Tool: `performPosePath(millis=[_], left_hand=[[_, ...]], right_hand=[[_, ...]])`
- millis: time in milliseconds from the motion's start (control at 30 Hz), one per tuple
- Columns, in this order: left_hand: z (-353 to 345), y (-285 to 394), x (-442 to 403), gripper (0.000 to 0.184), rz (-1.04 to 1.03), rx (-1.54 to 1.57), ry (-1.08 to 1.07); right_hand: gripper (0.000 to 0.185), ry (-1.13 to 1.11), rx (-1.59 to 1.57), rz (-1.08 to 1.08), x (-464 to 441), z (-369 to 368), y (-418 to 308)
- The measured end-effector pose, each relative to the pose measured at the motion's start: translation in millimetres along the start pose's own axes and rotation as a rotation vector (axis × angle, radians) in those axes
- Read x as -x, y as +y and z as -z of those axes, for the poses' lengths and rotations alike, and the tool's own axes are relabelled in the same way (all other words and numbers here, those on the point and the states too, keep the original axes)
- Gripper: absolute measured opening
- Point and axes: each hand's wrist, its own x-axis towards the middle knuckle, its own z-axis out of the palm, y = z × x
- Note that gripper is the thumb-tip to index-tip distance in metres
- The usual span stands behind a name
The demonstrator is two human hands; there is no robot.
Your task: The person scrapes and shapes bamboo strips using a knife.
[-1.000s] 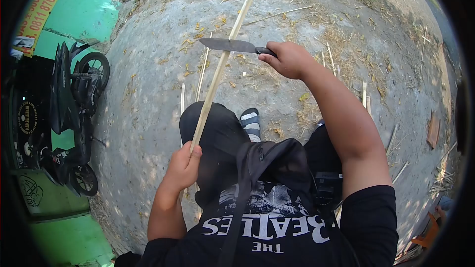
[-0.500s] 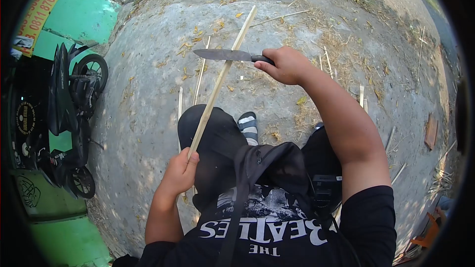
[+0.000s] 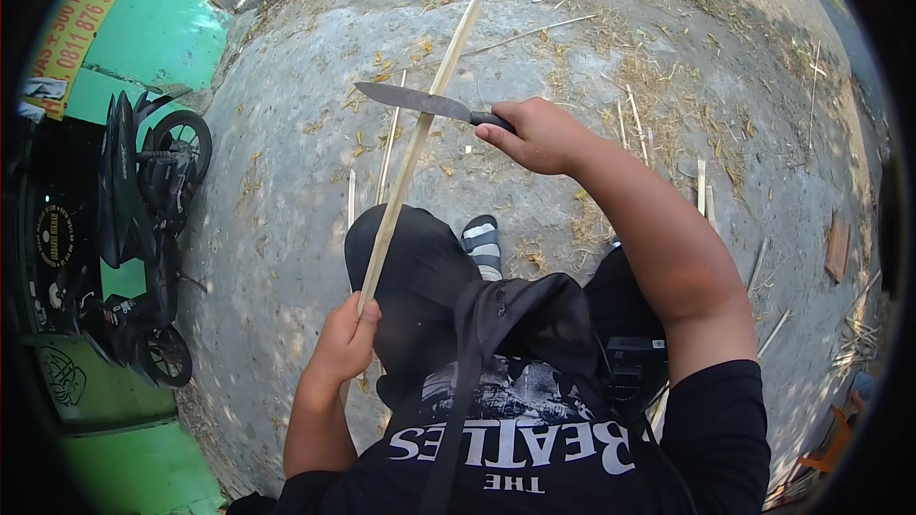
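Observation:
My left hand [image 3: 345, 341] is closed round the near end of a long pale strip of wood or bamboo [image 3: 401, 186], which slants up and away past my knee. In my right hand [image 3: 536, 135] is the dark handle of a knife [image 3: 410, 98]. Its broad grey blade lies across the upper part of the strip, touching it, with the tip pointing left. Whether the edge has bitten into the strip cannot be made out.
Grey concrete ground [image 3: 277, 181] carries dry leaves and shavings. More thin strips [image 3: 390, 148] lie beside my knee and to the right. A motorcycle [image 3: 143, 229] stands at the left by a green wall. A brown wooden block [image 3: 837, 248] lies at the right.
The knife and my right hand have shifted slightly left, and the blade now tilts more, tip upward. The strip's far end has moved a little left and up.

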Motion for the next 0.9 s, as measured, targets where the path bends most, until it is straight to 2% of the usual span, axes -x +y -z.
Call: performPosePath(millis=[133,233,267,300,367,500,633,667,700,767,800,900], left_hand=[[0.0,2.6,-0.1,0.034,-0.006,-0.017,-0.030],[4.2,13.5,5.1,0.035,-0.031,-0.052,-0.048],[7.7,17.0,10.6,0.035,-0.005,-0.056,-0.043],[11.2,18.3,10.0,0.035,0.009,-0.060,-0.029],[16.0,3.9,9.9,0.035,0.027,-0.039,-0.020],[18.1,1.4,17.3,0.036,0.162,0.097,-0.002],[12.5,0.7,13.0,0.035,0.015,-0.043,-0.002],[11.8,1.2,15.2,0.035,-0.007,-0.060,0.024],[10.8,1.9,17.2,0.035,-0.029,-0.075,0.046],[15.3,5.8,17.2,0.035,-0.031,-0.211,0.030],[16.7,7.2,17.1,0.034,-0.028,-0.279,0.029],[19.8,6.0,21.4,0.033,0.039,-0.156,0.060]], right_hand=[[0.052,-0.154,0.179,0.226,8.7,-7.3,-31.9],[0.052,0.010,0.027,0.196,0.7,-1.7,-3.5],[0.053,0.007,-0.038,-0.005,-7.7,10.9,17.8],[0.055,-0.011,0.071,0.010,-7.2,15.8,34.7],[0.055,-0.084,0.023,-0.003,-0.2,7.6,24.6],[0.054,-0.014,0.019,0.125,1.8,-1.3,-10.8],[0.053,-0.115,0.133,0.225,5.7,-13.7,-28.0],[0.054,-0.076,0.096,0.228,5.3,-9.6,-22.1],[0.054,-0.006,0.000,0.132,-2.4,-3.2,-3.7],[0.054,-0.103,0.216,0.062,-7.5,9.8,11.4],[0.053,-0.097,0.159,0.077,-6.5,0.6,12.5],[0.053,-0.115,0.096,0.104,-0.5,-15.1,-12.2]])
